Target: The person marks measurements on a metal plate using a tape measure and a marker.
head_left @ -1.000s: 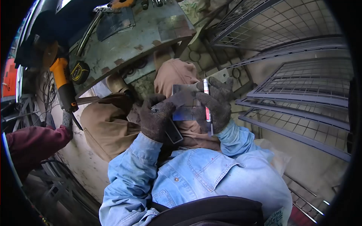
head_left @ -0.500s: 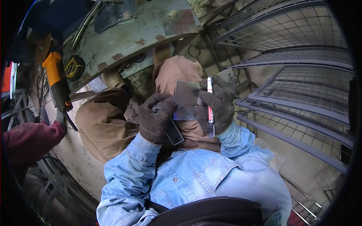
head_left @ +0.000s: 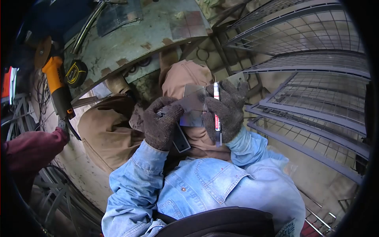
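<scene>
1. Two gloved hands are holding a metal plate (head_left: 192,107) above the lap, near a workbench (head_left: 158,33).
2. Left hand (head_left: 160,127) fingers are curling, pinching the plate's left edge.
3. Right hand (head_left: 226,112) fingers are pressing together, clamping a marker (head_left: 216,118) against the plate's right edge.

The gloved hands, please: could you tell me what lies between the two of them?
In the head view, a dark metal plate spans the gap; the left hand and right hand both grip its edges, the right also holding a marker.
</scene>
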